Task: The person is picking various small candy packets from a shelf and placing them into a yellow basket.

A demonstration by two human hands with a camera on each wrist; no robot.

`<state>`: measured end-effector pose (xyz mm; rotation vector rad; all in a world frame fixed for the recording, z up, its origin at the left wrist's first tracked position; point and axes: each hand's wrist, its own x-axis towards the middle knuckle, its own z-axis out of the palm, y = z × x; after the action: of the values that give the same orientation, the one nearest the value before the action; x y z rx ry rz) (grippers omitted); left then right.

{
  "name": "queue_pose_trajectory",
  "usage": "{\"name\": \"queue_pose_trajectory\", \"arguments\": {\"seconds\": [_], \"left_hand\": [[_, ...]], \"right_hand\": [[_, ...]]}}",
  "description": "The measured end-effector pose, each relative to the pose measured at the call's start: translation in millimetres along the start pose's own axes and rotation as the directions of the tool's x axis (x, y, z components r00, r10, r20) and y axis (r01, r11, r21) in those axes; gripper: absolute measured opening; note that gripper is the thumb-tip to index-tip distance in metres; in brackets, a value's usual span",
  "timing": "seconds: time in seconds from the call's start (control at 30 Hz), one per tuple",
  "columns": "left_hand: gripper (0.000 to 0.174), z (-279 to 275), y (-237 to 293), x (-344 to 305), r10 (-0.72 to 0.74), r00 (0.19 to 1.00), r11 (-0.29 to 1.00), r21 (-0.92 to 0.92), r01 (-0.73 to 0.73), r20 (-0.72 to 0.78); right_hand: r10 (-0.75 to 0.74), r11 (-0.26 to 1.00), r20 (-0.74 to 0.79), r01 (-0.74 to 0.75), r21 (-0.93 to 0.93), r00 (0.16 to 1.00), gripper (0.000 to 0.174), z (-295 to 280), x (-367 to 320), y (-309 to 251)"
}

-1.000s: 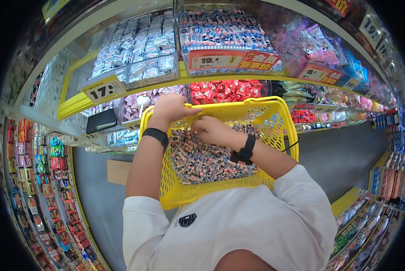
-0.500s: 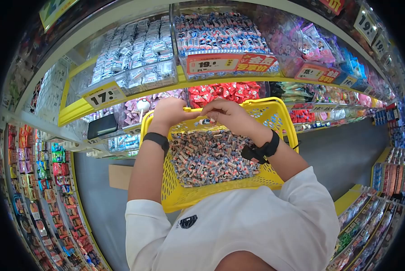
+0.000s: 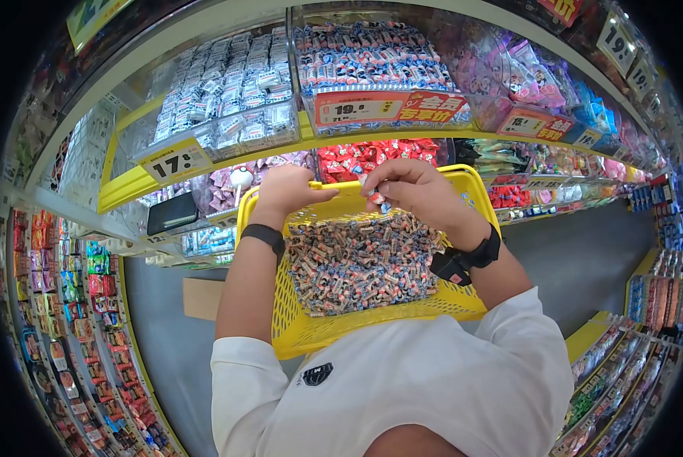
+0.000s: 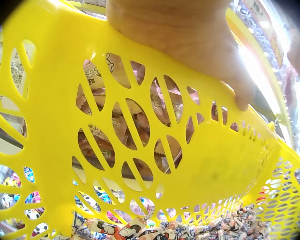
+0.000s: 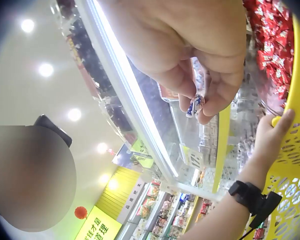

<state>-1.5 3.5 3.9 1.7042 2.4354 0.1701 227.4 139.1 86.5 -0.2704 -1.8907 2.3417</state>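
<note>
My left hand (image 3: 286, 190) grips the far rim of a yellow shopping basket (image 3: 322, 333), its thumb lying along the inner side. In the left wrist view that hand is over the basket's slotted wall (image 4: 210, 165). A thick layer of small twist-wrapped candies (image 3: 356, 266) covers the basket's bottom. Above the basket's far right part, my right hand (image 3: 425, 196) pinches a wrapped candy (image 3: 381, 202) between thumb and fingers. The right wrist view shows the candy's blue and white wrapper (image 5: 195, 106) at the fingertips; the rest is partly hidden.
Bins of white-wrapped candy (image 3: 219, 84) and blue-wrapped candy (image 3: 372, 57) stand on the shelf ahead, above red candies (image 3: 375, 154). A black phone (image 3: 172, 213) lies left of the basket. Shelves (image 3: 82, 327) line the left, and a cardboard piece (image 3: 203, 298) is on the floor.
My right hand has risen from the candies in the basket to the far rim near my left hand, then moved right with a candy in its fingers. The left hand keeps its grip.
</note>
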Motion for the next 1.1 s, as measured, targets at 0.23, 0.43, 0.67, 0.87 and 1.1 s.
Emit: {"name": "queue_pose_trajectory", "arguments": {"seconds": [0.23,0.43,0.67,0.87,1.1], "left_hand": [[0.067,-2.1,0.9,-0.3,0.013,1.000,1.000,0.005,-0.013,0.001],[0.067,0.7,-0.9,0.3,0.007,1.000,1.000,0.011,-0.007,0.004],[0.069,0.7,-0.7,0.1,0.014,1.000,1.000,0.023,-0.013,-0.003],[0.068,-1.1,-0.1,0.4,0.014,1.000,1.000,0.023,-0.014,0.010],[0.068,-0.7,-0.2,-0.2,0.019,1.000,1.000,0.019,-0.019,-0.004]], "right_hand": [[-0.367,0.910,-0.093,0.336,-0.242,0.926,0.022,-6.9,-2.2,-58.2],[-0.479,0.785,-0.128,0.359,-0.505,0.868,0.022,-14.8,9.1,-108.9],[-0.416,0.635,-0.097,0.213,-0.743,0.904,0.024,-47.5,46.1,-138.9],[-0.278,0.657,-0.128,0.091,-0.749,0.952,0.025,-82.2,75.7,-152.0],[-0.123,0.532,-0.138,-0.052,-0.845,0.983,0.037,-69.5,98.8,-162.6]]}}
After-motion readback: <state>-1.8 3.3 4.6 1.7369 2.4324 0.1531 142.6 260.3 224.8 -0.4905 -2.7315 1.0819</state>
